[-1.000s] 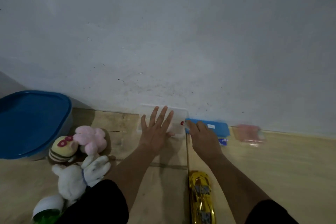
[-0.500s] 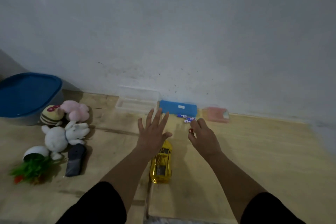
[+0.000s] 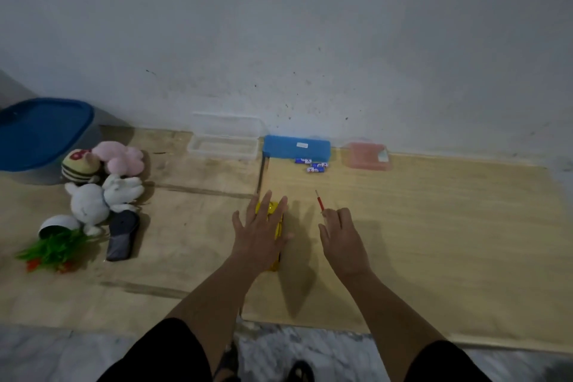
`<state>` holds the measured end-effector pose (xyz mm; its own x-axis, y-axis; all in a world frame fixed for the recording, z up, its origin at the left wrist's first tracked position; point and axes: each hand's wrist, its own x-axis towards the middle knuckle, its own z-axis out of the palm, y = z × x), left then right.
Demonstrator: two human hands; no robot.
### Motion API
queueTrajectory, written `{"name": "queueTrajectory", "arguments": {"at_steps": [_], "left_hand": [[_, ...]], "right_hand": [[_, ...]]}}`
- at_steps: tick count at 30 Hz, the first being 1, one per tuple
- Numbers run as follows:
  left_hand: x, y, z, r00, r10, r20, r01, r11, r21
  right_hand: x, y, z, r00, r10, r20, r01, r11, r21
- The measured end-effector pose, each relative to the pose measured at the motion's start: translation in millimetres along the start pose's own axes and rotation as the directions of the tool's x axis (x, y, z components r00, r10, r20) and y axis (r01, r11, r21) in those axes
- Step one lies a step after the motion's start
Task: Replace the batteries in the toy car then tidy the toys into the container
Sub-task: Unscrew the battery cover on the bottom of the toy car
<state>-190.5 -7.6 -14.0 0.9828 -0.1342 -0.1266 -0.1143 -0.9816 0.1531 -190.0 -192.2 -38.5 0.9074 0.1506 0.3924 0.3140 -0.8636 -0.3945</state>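
Toy car (image 3: 277,228) under spread left hand (image 3: 259,234), red screwdriver (image 3: 319,201) pinched in right-hand fingers (image 3: 329,214), batteries (image 3: 313,164) at twelve o'clock: battery-cover stage, probably; next, flip car.

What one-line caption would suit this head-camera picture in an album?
Left hand spread over a yellow toy car, right hand holding a small red screwdriver, batteries waiting near the wall.

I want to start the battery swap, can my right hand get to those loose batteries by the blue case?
Probably yes. The right hand holds a red screwdriver, but bare mat lies between it and the batteries in front of the blue case; nothing blocks the way.
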Motion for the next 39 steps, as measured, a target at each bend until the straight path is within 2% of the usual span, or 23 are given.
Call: {"name": "queueTrajectory", "arguments": {"at_steps": [5, 7, 13, 18, 23, 26, 28, 31, 35, 36, 39], "left_hand": [[-7, 0, 21, 0.999, -0.034, 0.034, 0.033, 0.999, 0.025], [-6, 0, 23, 0.996, -0.064, 0.063, 0.063, 0.998, 0.018], [-4, 0, 23, 0.99, -0.082, 0.112, 0.083, 0.997, -0.005], [-3, 2, 20, 0.989, -0.111, 0.094, 0.114, 0.993, -0.031], [-5, 13, 13, 0.981, -0.164, 0.1, 0.169, 0.985, -0.043], [-5, 16, 10, 0.982, -0.166, 0.092, 0.177, 0.976, -0.129], [-6, 11, 9, 0.984, -0.166, 0.065, 0.177, 0.95, -0.258], [-9, 3, -1, 0.979, -0.204, 0.013, 0.176, 0.808, -0.562], [-8, -4, -25, 0.958, -0.288, 0.009, 0.178, 0.566, -0.805], [-9, -6, -31, 0.955, -0.292, 0.041, 0.177, 0.454, -0.873], [-11, -11, -45, 0.945, -0.228, 0.234, 0.236, -0.018, -0.972]], "right_hand": [[-30, 10, 28, 0.999, -0.036, -0.033, 0.028, 0.978, -0.205], [-40, 12, 38, 0.999, -0.051, -0.014, 0.046, 0.962, -0.269], [-53, 11, 43, 0.995, 0.027, 0.092, 0.008, 0.934, -0.358], [-57, 14, 38, 0.99, 0.022, 0.14, 0.032, 0.927, -0.374], [-53, 12, 29, 0.983, 0.028, 0.179, 0.03, 0.948, -0.318], [-43, 8, 21, 0.984, -0.036, 0.172, 0.093, 0.936, -0.338], [-30, 3, 17, 0.983, -0.056, 0.174, 0.112, 0.935, -0.335], [-10, -7, 12, 0.975, -0.068, 0.212, 0.13, 0.946, -0.298], [13, -28, 3, 0.944, -0.069, 0.321, 0.137, 0.971, -0.194], [18, -34, 2, 0.938, -0.065, 0.341, 0.126, 0.979, -0.161], [35, -49, -3, 0.918, -0.085, 0.388, 0.113, 0.992, -0.05]]}}
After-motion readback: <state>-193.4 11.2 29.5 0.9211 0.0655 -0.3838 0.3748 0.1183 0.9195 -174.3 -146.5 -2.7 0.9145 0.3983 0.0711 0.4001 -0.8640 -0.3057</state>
